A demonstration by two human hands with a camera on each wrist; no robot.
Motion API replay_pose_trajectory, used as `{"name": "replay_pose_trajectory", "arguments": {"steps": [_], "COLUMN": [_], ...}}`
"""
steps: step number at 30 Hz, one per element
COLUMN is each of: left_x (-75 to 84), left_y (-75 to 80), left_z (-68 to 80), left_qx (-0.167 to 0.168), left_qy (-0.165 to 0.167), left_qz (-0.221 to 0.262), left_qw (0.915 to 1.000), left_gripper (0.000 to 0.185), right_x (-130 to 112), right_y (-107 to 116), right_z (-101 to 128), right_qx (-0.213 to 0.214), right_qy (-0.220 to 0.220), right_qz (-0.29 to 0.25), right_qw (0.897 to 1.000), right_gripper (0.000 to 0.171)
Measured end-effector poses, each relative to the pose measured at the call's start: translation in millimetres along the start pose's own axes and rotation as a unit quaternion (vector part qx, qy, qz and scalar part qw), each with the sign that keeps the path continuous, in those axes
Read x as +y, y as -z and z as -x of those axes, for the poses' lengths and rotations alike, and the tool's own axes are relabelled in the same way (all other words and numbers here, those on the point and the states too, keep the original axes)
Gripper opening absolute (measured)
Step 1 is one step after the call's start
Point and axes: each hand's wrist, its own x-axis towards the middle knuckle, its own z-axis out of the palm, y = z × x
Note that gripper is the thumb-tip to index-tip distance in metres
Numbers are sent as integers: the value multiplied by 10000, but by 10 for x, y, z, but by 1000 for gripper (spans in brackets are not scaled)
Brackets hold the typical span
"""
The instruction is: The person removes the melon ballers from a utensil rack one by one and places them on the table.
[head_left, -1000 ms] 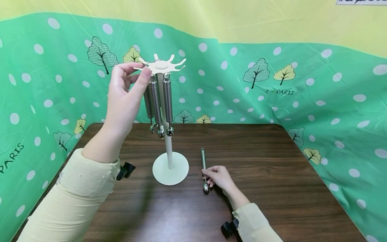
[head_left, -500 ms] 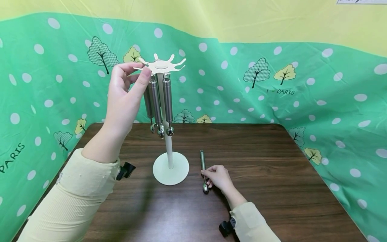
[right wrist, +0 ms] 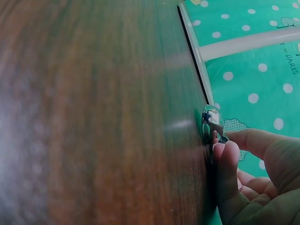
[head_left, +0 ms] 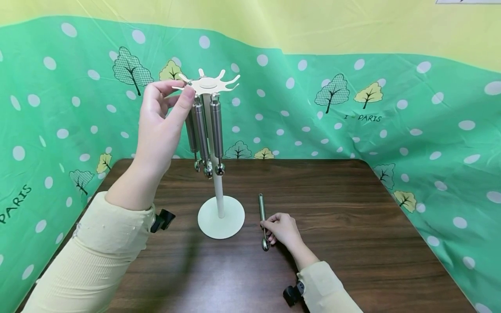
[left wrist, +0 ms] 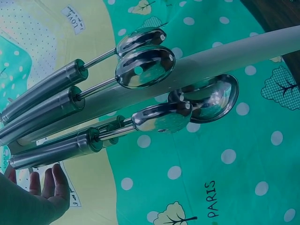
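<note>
From the head, your left hand pinches the rack near its top; your right hand pinches the loose spoon at the surface, beside the base. Left wrist: hanging spoons flank the post. Right wrist: pickup seems underway; lifting calls for a steady pinch.

Stand on the table, left of one spoon, cloth behind both.

4 spoons around a pole
</note>
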Motion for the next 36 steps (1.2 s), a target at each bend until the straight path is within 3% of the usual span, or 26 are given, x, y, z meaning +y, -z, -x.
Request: {"name": "replay_pose_trajectory", "arguments": {"steps": [36], "left_x": [-38], "left_y": [3], "left_z": [-28], "left_qx": [-85], "left_qy": [-23], "left_qz": [278], "left_qw": [9996], "left_gripper": [18], "right_x": [14], "right_y": [7], "right_z": [-33], "right_qx": [-158], "right_qy": [-196], "right_qz": [-267], "right_qw": [9993], "right_gripper": [22]}}
